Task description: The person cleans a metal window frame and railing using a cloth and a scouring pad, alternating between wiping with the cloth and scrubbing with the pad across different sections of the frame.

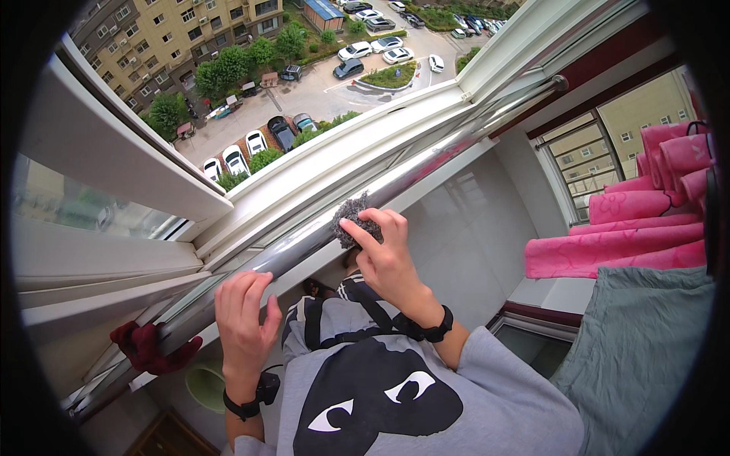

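A shiny metal railing tube (302, 244) runs diagonally along the window, from lower left to upper right. My right hand (388, 245) presses a grey steel wool scouring pad (356, 219) onto the tube, with the fingertips over the pad. My left hand (245, 313) is at the near side of the tube, further down to the left, fingers slightly bent and thumb apart, holding nothing; whether its fingertips touch the metal is hard to tell. A dark red cloth (149, 349) hangs over the tube at the lower left.
An open window frame (365, 148) lies beyond the tube, with a parking area far below. A window sash (125, 131) stands at left. A green basin (206, 387) is on the floor at lower left. Pink towels (644, 228) and a grey-green cloth (656, 342) hang at right.
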A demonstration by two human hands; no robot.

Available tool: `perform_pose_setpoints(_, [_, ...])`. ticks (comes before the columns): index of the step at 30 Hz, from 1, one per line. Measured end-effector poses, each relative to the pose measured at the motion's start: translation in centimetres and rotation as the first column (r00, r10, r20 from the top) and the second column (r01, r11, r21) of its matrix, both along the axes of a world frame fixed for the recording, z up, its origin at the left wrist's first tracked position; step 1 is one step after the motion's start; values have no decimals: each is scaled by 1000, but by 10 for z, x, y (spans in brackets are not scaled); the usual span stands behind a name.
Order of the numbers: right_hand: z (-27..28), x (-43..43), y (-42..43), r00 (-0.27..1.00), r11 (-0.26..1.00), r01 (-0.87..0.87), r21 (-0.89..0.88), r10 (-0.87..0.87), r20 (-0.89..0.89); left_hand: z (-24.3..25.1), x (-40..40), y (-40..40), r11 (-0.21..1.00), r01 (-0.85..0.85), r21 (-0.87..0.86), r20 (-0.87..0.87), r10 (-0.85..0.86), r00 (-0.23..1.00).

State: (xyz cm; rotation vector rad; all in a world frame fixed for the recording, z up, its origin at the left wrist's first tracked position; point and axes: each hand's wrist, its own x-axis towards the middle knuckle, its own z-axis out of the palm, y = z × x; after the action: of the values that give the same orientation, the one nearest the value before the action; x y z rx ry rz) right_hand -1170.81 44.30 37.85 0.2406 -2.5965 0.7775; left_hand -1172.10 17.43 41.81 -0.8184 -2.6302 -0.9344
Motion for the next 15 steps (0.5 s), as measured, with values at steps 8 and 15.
perform_pose_setpoints(8, [9,-1,4,997,941,-75,-329,67,-36,-7,-32,85,993,54,-107,-117,-66,991])
perform_pose_setpoints(15, [-1,-19,35,972,957,-225,-182,208,-108,-12,-44,110,995,39,-94,-107,-49,993])
